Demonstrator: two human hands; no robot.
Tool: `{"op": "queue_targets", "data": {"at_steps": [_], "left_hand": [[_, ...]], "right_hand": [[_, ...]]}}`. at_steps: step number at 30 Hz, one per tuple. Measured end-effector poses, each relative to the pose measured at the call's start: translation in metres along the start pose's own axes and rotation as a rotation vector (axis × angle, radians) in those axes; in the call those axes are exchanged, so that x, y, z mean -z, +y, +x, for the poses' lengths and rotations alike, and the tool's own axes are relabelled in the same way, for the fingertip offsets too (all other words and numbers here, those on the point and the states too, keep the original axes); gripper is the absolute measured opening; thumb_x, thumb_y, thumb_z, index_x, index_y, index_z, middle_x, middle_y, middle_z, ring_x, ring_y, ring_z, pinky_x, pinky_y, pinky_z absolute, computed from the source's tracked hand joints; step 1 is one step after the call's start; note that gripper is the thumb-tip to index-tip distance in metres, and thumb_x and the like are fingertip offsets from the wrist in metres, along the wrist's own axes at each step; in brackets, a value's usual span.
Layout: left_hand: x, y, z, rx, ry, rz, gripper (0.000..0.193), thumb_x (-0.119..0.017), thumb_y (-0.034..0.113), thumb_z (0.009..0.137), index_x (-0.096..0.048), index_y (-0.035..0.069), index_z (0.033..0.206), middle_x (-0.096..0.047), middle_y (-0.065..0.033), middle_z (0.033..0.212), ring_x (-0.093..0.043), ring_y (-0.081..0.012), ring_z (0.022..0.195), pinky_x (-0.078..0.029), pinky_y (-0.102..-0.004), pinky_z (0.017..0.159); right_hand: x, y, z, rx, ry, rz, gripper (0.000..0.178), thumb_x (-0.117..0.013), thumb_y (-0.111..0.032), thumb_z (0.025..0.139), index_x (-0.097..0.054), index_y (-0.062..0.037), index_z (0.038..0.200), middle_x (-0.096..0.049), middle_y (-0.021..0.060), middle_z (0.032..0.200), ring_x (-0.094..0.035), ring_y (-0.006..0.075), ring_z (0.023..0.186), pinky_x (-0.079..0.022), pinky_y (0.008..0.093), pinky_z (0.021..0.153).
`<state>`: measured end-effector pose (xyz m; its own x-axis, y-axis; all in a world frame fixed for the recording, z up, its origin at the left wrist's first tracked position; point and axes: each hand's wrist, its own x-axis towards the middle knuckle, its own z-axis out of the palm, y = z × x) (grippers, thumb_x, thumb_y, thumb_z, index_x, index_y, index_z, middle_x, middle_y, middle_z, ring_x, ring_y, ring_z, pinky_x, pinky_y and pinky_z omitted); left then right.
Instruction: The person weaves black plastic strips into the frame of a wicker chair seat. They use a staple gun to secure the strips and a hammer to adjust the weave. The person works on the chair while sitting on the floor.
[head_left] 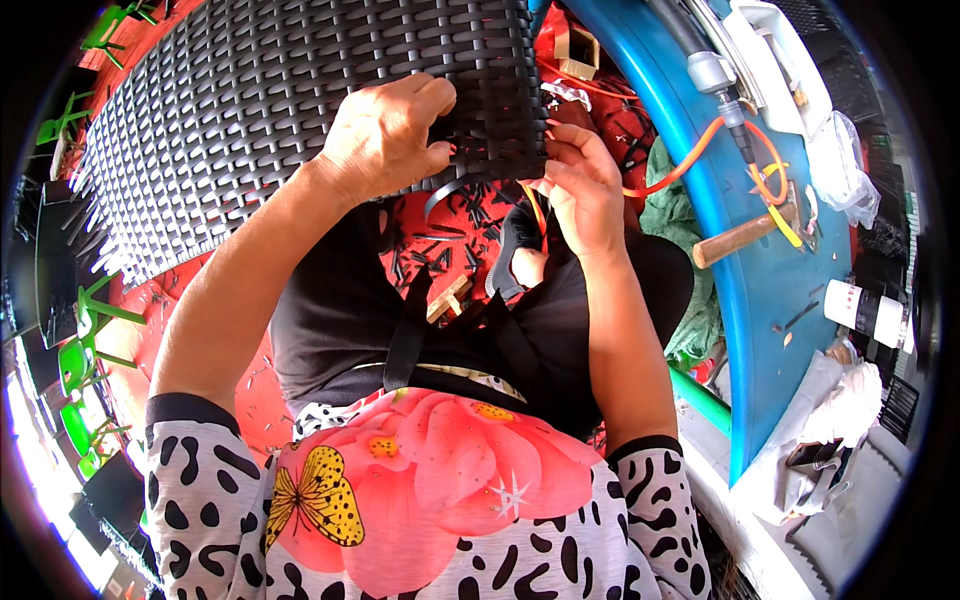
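A large dark grey woven panel (300,100) of flat plastic strips slants across the upper left, its near right corner between my hands. Over the weave by that corner, my left hand (385,135) is closed with bent fingers; what lies under them is hidden. My right hand (583,195) pinches at the panel's right edge, thumb against the fingers. A thin dark weaving strip (445,193) curls below the panel's lower edge and runs toward the right fingertips. Its end there is hard to make out.
Strip scraps (430,250) litter the red floor. At right, a blue table (765,340) bears a wooden-handled hammer (735,238), an air tool (725,85) with an orange hose (690,155), and a white cylindrical container (865,312). Green chairs (85,350) stand far left.
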<state>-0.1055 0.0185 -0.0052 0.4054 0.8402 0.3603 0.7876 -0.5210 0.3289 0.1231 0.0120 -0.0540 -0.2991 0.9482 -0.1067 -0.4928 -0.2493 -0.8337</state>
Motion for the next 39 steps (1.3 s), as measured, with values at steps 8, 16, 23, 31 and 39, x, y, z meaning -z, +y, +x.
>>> {"op": "queue_targets", "data": {"at_steps": [8,16,23,31,39], "left_hand": [[0.001,0.0,-0.001,0.001,-0.003,0.029,0.029,-0.068,0.006,0.058,-0.049,0.004,0.08,-0.05,-0.0067,0.068,-0.055,-0.0217,0.06,-0.046,-0.0327,0.053],[0.002,0.0,-0.002,0.008,-0.011,0.01,0.028,-0.067,0.006,0.058,-0.049,0.004,0.079,-0.05,-0.0069,0.067,-0.054,-0.022,0.059,-0.046,-0.0328,0.053],[0.005,-0.001,-0.001,-0.028,0.027,-0.021,0.029,-0.067,0.007,0.057,-0.049,0.004,0.079,-0.049,-0.0068,0.065,-0.052,-0.0225,0.057,-0.045,-0.0336,0.052],[0.014,-0.006,0.005,0.126,-0.199,-0.035,0.03,-0.07,0.011,0.057,-0.047,0.003,0.076,-0.052,-0.0095,0.067,-0.054,-0.0284,0.065,-0.044,-0.0382,0.058],[0.011,-0.008,0.001,0.123,-0.135,-0.031,0.029,-0.07,0.012,0.057,-0.049,0.003,0.076,-0.056,-0.0115,0.071,-0.057,-0.0322,0.071,-0.045,-0.0407,0.06]], "right_hand": [[0.005,0.011,0.001,0.268,-0.105,-0.533,0.025,-0.064,0.01,0.075,-0.053,0.0032,0.097,-0.056,0.0058,0.092,-0.059,0.0108,0.084,-0.051,0.0256,0.074],[0.011,0.003,0.011,0.322,-0.177,-0.665,0.017,-0.066,0.009,0.073,-0.054,0.0002,0.081,-0.051,0.0031,0.081,-0.052,0.0097,0.072,-0.047,0.0231,0.066],[0.005,-0.009,0.009,0.255,-0.185,-0.731,0.019,-0.069,0.005,0.07,-0.053,-0.0001,0.079,-0.05,0.0023,0.08,-0.049,0.0102,0.07,-0.043,0.0232,0.065],[-0.025,-0.024,0.007,0.377,-0.229,-1.259,0.02,-0.071,-0.003,0.066,-0.052,-0.0016,0.071,-0.052,0.0105,0.078,-0.054,0.0275,0.07,-0.043,0.0364,0.062],[-0.009,-0.035,0.02,0.143,-0.353,-1.15,0.017,-0.071,-0.003,0.068,-0.054,0.0006,0.072,-0.053,0.0089,0.078,-0.054,0.0225,0.071,-0.044,0.0339,0.065]]}}
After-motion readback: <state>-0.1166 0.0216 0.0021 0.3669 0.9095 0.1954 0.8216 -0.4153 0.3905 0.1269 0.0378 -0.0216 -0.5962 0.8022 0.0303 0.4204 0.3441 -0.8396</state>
